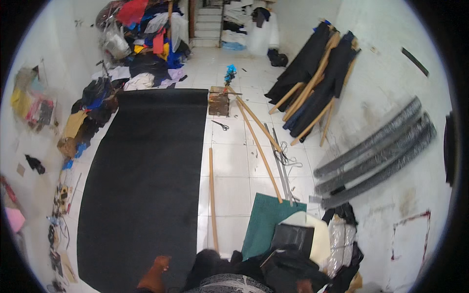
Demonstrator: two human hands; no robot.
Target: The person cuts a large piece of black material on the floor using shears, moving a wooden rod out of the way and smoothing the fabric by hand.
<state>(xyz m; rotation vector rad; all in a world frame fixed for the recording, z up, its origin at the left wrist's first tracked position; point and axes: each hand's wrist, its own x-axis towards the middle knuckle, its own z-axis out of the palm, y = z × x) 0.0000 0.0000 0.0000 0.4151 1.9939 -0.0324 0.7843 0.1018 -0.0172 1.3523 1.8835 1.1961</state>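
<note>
A long sheet of black material lies unrolled over the floor on the left, its far end forming a thick roll or fold. Over its near part is my left hand, fingers loosely bent and apart, with nothing visible in them. I cannot make out whether it touches the sheet. My right hand shows only as a blurred patch at the lower edge, beside a dark bundle; its fingers cannot be made out. Right of the sheet lies a cardboard tube.
Scissors and a brown block lie past the tube. Long thin tubes cross the tiles. Black rolls and wrapped grey rolls lean at the right wall. A green sheet lies near right; heaped fabric fills the far left.
</note>
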